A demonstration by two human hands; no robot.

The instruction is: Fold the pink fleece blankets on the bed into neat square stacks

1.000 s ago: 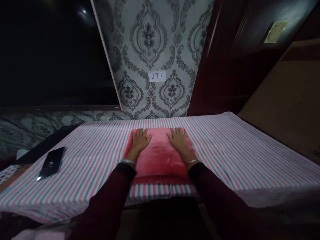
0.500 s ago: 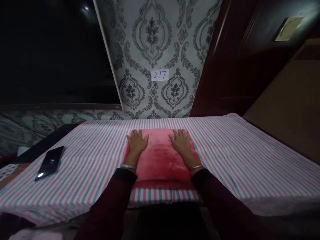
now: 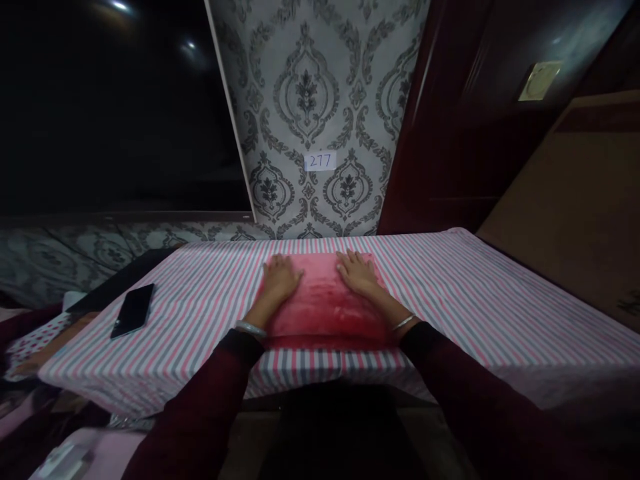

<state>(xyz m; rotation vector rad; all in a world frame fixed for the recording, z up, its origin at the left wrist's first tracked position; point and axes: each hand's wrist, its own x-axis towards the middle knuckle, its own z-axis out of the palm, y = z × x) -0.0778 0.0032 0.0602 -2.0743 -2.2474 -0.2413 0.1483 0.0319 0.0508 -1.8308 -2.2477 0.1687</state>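
Note:
A folded pink-red plush cloth (image 3: 325, 313) lies in a neat rectangle near the front of the table, its folded edge facing me. My left hand (image 3: 281, 277) rests palm down on its far left part, fingers apart. On the far right part, my right hand (image 3: 358, 272) lies flat with its fingers spread. Neither hand grips anything. Both wrists carry a bangle. Beneath the cloth is a striped pink, grey and white tablecloth (image 3: 435, 300).
A dark phone (image 3: 133, 311) lies on the left of the table. Behind stand a large black screen (image 3: 115, 113) and a patterned wall with a paper label (image 3: 321, 161) reading 277. A brown cardboard panel (image 3: 575, 207) leans at the right.
My right hand has slid slightly inward and away from me on the cloth. The left hand stays near its far left corner. The camera view has shifted.

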